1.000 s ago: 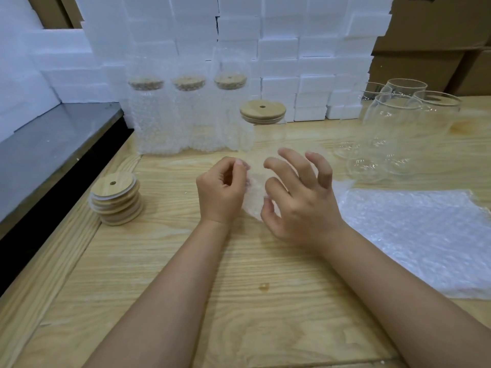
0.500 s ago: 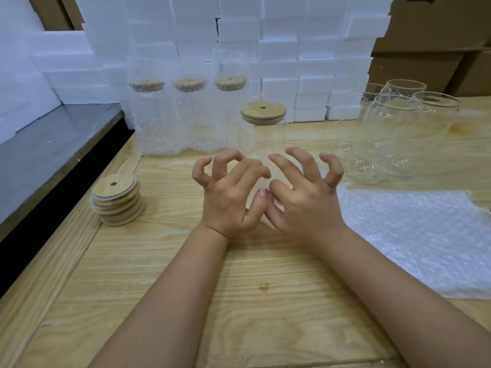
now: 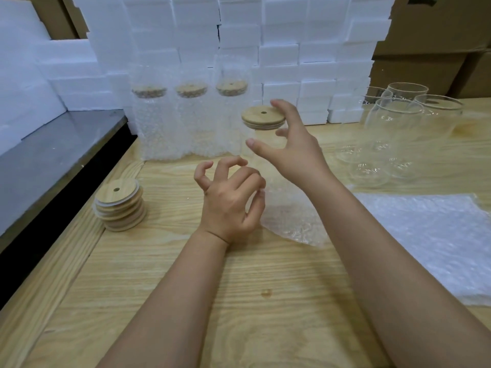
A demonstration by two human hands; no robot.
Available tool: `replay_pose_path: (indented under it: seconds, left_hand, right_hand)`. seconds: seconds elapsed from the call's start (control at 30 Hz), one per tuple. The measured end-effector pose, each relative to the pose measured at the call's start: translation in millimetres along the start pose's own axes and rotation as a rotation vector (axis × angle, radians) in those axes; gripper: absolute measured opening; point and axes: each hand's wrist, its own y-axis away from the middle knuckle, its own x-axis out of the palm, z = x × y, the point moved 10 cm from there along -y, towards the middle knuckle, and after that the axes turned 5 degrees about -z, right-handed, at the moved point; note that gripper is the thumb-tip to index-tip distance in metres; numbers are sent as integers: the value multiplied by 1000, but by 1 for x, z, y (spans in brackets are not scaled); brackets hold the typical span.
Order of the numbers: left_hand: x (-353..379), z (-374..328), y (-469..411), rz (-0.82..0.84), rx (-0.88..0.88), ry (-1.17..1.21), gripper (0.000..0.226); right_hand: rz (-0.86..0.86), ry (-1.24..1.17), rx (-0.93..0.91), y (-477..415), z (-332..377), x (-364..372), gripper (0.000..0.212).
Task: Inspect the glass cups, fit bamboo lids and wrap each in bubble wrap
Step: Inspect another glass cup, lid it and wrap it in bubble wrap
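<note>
The lidded glass cup (image 3: 261,144) stands upright toward the far middle of the wooden table (image 3: 239,301), its bamboo lid (image 3: 263,116) seated on the rim, its base on a loose bubble wrap sheet (image 3: 292,221) that rises a little round it. The right hand (image 3: 295,152) is at the cup with fingers spread and loosely bent, forefinger tip by the lid's far rim and thumb across the front of the glass; whether it grips cannot be told. The left hand (image 3: 228,200) is just nearer, fingers hooked like a claw, forefinger and thumb at the sheet's left edge; a pinch cannot be confirmed. Just left of the cup, three wrapped cups (image 3: 191,123) stand in a row, lids showing through the wrap. Near the left edge sits a stack of bamboo lids (image 3: 118,205). Toward the far right corner a cluster of bare glass cups (image 3: 393,134) stands, and nearer along the right edge lies a pile of bubble wrap sheets (image 3: 425,235). White foam blocks (image 3: 279,49) are stacked along the far edge, with cardboard boxes (image 3: 438,35) behind.
</note>
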Motion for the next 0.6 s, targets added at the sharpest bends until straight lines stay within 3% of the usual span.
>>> replay_pose_path:
  seconds: [0.17, 0.4, 0.6]
  left_hand:
    - [7, -2, 0, 46, 20, 41, 23]
    - [25, -3, 3, 136, 24, 132, 23]
    - [33, 0, 4, 154, -8, 137, 23]
  right_hand:
    - [-107, -167, -16, -2, -6, -9, 58]
    - [-447, -361, -102, 1, 14, -82, 55]
    - [-407, -607, -13, 1, 24, -98, 44]
